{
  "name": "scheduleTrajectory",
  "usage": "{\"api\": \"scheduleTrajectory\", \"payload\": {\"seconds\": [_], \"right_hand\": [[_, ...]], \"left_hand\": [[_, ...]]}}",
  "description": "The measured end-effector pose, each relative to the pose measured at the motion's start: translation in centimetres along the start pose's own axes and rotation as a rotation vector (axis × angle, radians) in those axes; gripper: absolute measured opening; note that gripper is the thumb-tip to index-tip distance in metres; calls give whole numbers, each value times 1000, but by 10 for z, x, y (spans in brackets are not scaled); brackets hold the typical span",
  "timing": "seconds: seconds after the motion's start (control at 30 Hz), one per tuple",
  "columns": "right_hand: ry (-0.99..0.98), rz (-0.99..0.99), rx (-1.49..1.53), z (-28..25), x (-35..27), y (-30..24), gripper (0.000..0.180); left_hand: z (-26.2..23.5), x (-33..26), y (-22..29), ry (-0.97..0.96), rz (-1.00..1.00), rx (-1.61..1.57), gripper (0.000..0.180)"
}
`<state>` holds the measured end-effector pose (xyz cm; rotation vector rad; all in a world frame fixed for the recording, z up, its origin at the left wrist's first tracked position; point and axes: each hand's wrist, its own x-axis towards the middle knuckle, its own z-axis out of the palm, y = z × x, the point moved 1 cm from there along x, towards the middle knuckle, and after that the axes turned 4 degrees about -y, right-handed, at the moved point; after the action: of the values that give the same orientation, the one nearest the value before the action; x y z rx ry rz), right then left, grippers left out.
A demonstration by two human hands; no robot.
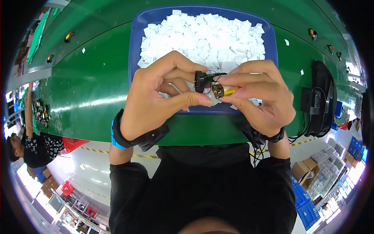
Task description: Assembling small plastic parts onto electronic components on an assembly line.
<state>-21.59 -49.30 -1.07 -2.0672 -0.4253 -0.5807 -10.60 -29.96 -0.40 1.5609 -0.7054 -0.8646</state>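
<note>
Head view, left hand: our left hand (156,97) sits just left of centre, fingers curled tight, thumb and forefinger pinched on a small black part (200,81).
Head view, right hand: our right hand (259,97) is at 3 o'clock from the left, fingers closed round a brass-coloured cylinder (219,90) with a yellow end; most of its length is hidden under the fingers.
Held piece: black part and cylinder touch at picture centre, joined by thin dark wires and a green sliver; we cannot make out what the sliver is.
Blue tray (134,46): at 12 o'clock from the hands, heaped with white paper squares (202,35); its near edge is covered by both hands.
Green belt (89,85): runs under the tray, stray squares on it.
Black fan (321,99): at 3 o'clock, partly cut by the rim.
Other person (27,144): at 8 o'clock, bent by the lens.
</note>
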Motion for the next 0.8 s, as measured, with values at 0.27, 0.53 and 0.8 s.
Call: {"api": "scheduleTrajectory", "payload": {"seconds": [0.27,0.53,0.8], "right_hand": [[35,-101,-261,5,-2,1,27],[33,-125,-398,10,-3,-2,30],[118,-16,-376,16,-2,-4,29]], "left_hand": [[3,5,2,-88,-120,-245,30],[8,7,-9,-108,-86,-278,27],[14,5,-8,-62,-32,-46,30]]}}
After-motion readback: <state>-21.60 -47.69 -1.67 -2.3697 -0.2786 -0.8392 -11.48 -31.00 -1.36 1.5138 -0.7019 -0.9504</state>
